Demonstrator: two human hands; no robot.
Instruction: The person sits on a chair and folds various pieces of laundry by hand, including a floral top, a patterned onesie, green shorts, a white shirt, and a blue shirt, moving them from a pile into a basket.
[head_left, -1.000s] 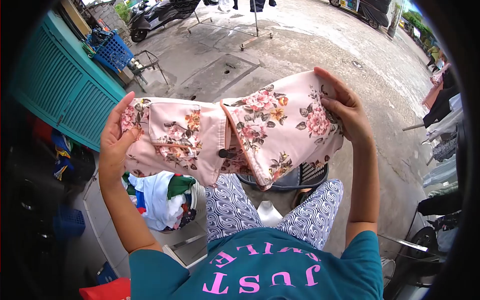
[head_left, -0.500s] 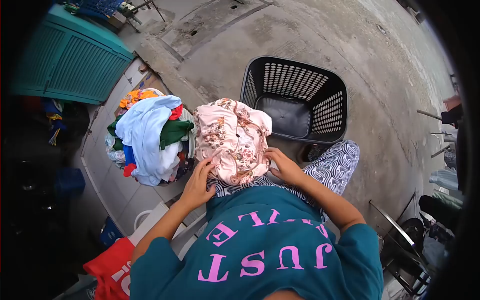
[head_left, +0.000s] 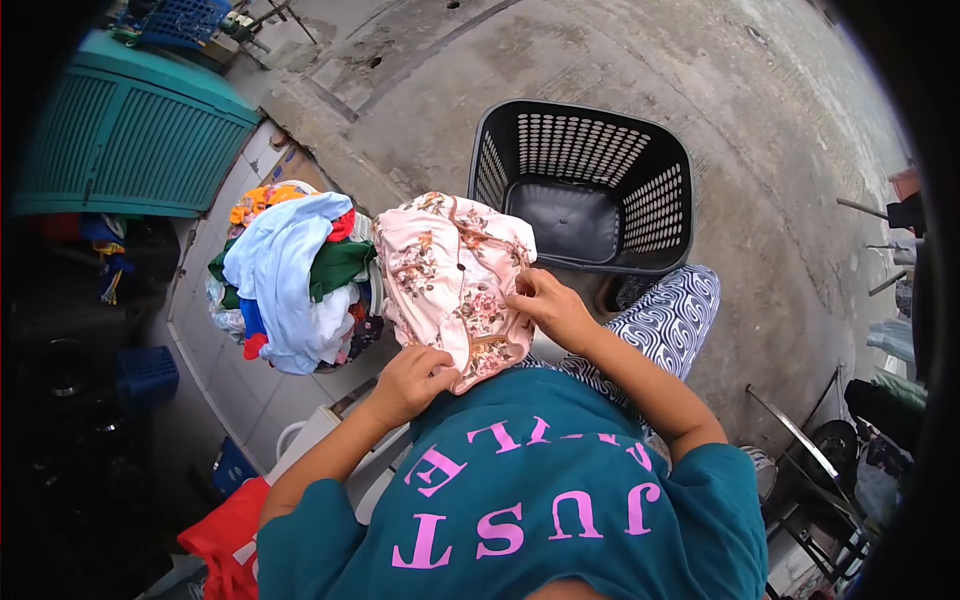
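A pink floral garment with brown trim lies across my lap, bunched and partly folded. My left hand is at its lower left edge, fingers curled closed on the cloth. On the right side, my right hand pinches the garment's edge between thumb and fingers. Just left of the garment rises a pile of clothes, with a light blue piece on top and orange, green, red and white ones around it. Beyond my right knee stands a black plastic laundry basket, its bottom visible.
A teal louvred cabinet stands at the upper left, beside a white tiled ledge. Red cloth lies at the lower left. Concrete floor stretches ahead and right. A metal frame and hanging clothes are at the far right.
My right hand has moved up along the garment's right edge and now pinches it. My left hand has shifted lower, to the bottom edge. The garment's lower part is pulled nearer to me.
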